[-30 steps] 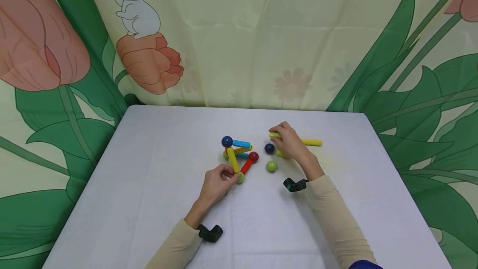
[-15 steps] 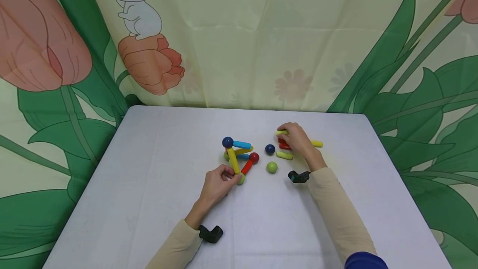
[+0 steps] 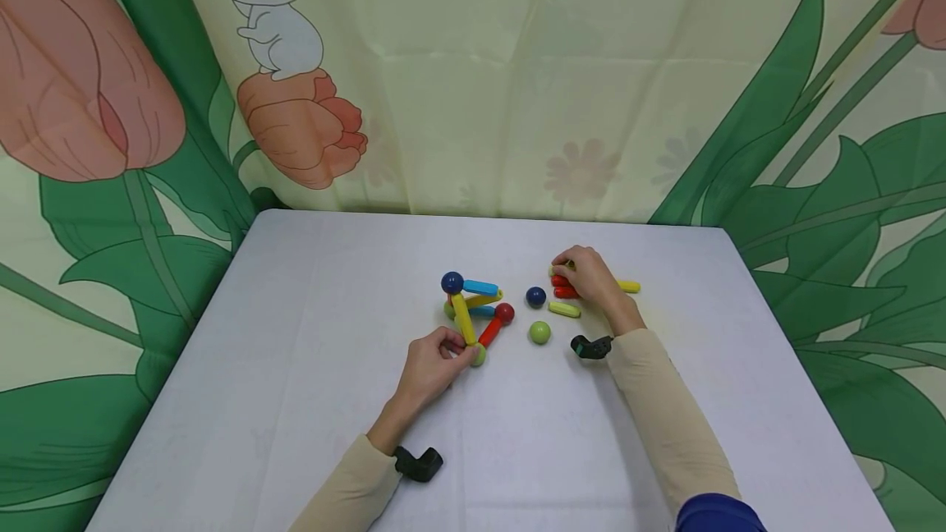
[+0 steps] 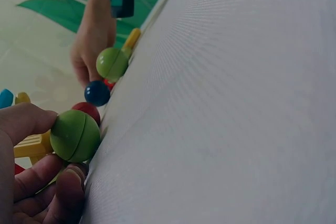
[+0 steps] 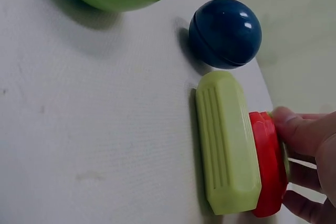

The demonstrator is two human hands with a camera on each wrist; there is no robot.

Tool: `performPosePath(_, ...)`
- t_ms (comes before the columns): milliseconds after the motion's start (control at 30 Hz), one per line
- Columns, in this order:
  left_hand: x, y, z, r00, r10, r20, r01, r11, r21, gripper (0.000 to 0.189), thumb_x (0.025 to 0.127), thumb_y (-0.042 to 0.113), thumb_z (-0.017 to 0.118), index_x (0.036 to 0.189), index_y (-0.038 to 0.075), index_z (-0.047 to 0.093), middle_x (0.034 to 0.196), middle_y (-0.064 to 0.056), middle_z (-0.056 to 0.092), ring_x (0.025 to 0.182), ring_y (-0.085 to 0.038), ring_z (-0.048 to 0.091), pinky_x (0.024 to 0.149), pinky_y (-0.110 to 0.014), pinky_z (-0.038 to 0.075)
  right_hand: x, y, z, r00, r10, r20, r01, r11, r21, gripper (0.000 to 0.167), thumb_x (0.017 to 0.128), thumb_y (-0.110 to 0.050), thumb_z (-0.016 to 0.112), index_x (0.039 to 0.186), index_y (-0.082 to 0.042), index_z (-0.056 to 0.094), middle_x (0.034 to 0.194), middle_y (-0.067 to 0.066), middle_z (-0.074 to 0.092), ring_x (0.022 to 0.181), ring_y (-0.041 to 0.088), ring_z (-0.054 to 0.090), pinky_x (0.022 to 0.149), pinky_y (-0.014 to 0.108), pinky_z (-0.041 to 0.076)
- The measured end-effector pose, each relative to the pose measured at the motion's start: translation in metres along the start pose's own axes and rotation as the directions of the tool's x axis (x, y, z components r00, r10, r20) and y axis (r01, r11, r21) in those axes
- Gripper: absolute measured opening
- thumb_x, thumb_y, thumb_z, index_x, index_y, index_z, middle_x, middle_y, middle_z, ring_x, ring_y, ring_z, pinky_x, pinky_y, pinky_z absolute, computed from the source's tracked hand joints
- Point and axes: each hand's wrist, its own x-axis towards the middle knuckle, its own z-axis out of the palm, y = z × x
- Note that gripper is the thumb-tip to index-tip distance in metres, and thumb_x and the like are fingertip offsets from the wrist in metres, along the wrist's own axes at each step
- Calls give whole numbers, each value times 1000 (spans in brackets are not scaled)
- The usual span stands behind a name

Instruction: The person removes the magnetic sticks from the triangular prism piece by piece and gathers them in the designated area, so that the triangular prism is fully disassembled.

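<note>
My left hand (image 3: 434, 364) pinches a green ball (image 4: 75, 136) at the near corner of a built frame of magnetic sticks and balls. A yellow stick (image 3: 463, 319) and a red stick (image 3: 489, 330) meet at that ball. A dark blue ball (image 3: 452, 282) tops the frame, with a blue stick (image 3: 480, 287) reaching right from it; a red ball (image 3: 504, 313) marks another corner. Over the loose sticks, my right hand (image 3: 591, 277) holds a light green stick, mostly hidden by its fingers, against a red stick (image 5: 269, 163). A light green stick (image 5: 228, 145) lies beside it.
Between the frame and my right hand lie a loose dark blue ball (image 3: 535, 296) and a loose green ball (image 3: 540, 332). A yellow stick (image 3: 629, 286) pokes out right of that hand. The white-covered table (image 3: 259, 368) ends at a printed curtain (image 3: 458, 105).
My right hand has moved slightly right with the light green stick, then lowered it by the red sticks, which have come into view. My left hand keeps its pinch on the green ball.
</note>
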Motion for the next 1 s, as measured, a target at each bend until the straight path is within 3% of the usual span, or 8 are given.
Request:
performPosePath(533,0,0,0,1000,7,-2,-7,1000,-10,28,84,33,79,93,9,68,81,-3,68,59,-12,51,48,-20,43,-4,-2,-2,1000,19,7,-19,1000,7,31,102,-22,58,125,-3,66,126,18,63,117,34,54,107,52,43)
performPosePath(767,-1,1,0,1000,2,-4,-2,1000,-6,29,84,33,79,93,8,68,81,-3,68,58,-12,51,48,-20,43,-9,-24,-9,1000,21,-11,-21,999,30,36,102,-27,58,130,-5,62,132,16,59,125,34,50,110,53,41)
performPosePath(1000,0,1,0,1000,-15,1,15,1000,-4,29,84,34,79,94,9,68,81,-3,67,58,-12,51,48,-21,43,-15,-52,-11,995,-87,-42,88,996,27,40,103,-31,56,132,-4,61,129,16,62,120,33,53,105,52,44)
